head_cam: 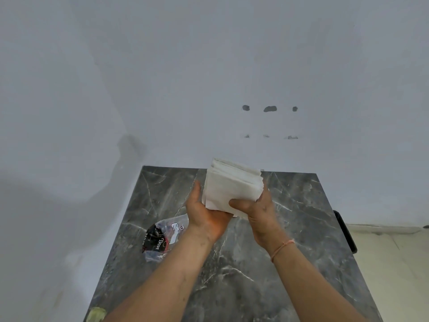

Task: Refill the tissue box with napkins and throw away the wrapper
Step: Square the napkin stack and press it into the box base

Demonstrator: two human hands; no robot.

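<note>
Just above the centre of the frame both hands carry a thick stack of white napkins [232,185] clear of the grey marbled bench [290,228], with the far end of the stack tilted up toward the wall. The left hand [206,214] lies palm-up under the near left corner, its fingers hidden beneath the paper and its thumb up along the left edge, so it acts as a shelf that takes the weight. The right hand [257,211] closes on the near right corner, thumb pressed flat on the top sheet and fingers [263,194] wrapped round the right side, which seems meant to pinch the loose sheets so they do not fan out or slide. The stack's edges are already a little uneven, so squaring it between the palms looks like the purpose of this grip. The emptied plastic wrapper [162,238], dark with a "Dove" label, lies crumpled on the bench at the lower left of the hands, set aside and untouched, so throwing it away is not yet done. No tissue box appears anywhere in the frame, so where the napkins will go cannot be told.
</note>
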